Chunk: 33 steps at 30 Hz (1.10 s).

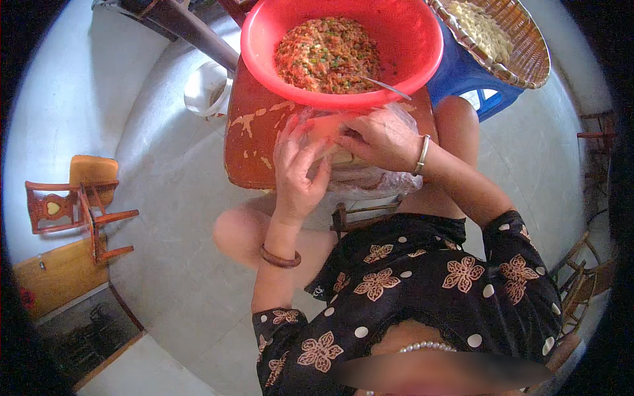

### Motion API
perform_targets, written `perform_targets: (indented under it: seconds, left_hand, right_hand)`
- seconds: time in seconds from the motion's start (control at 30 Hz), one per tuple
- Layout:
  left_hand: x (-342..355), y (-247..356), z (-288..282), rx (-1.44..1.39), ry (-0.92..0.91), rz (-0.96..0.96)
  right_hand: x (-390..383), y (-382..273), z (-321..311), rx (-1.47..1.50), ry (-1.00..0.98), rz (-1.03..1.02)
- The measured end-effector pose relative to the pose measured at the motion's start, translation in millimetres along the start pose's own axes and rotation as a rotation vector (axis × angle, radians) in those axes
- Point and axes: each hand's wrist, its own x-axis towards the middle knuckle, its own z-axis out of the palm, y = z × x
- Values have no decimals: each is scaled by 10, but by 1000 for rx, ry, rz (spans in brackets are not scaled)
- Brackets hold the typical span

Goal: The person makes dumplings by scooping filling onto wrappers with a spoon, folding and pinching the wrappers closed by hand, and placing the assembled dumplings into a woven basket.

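Observation:
A clear plastic bag [380, 179] lies on the worn reddish-brown stool [247, 148], with a pale, flat-edged stack [343, 156] partly showing in it. My left hand [300, 165] grips the bag from the left, fingers pointing away from me and thumb toward the middle. From the right, my right hand [386, 140] has its fingers bent in a pinch on the bag's plastic. Just beyond both hands stands a red basin [264, 63] of chopped orange and green filling [327, 56]. A metal utensil's handle [393, 88] leans over its near rim.
At the far right, a woven basket [538, 59] of pale pieces [479, 30] rests on a blue plastic stool [456, 82]. A white bucket [208, 89] stands on the floor to the left. A small wooden chair [92, 191] is farther left, and my knees flank the brown stool.

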Motion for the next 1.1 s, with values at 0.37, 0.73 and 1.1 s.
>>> perform_targets:
  seconds: [0.37,0.73,1.1]
  left_hand:
    - [187,80,-94,-30,142,6]
    - [269,440,-382,-1312,201,-1009]
    - [260,732,-260,-1490,148,-1248]
  right_hand:
    - [-289,78,-271,77,252,-220]
    - [-247,292,-1010,-75,340,-138]
    - [359,430,-1101,-57,350,-426]
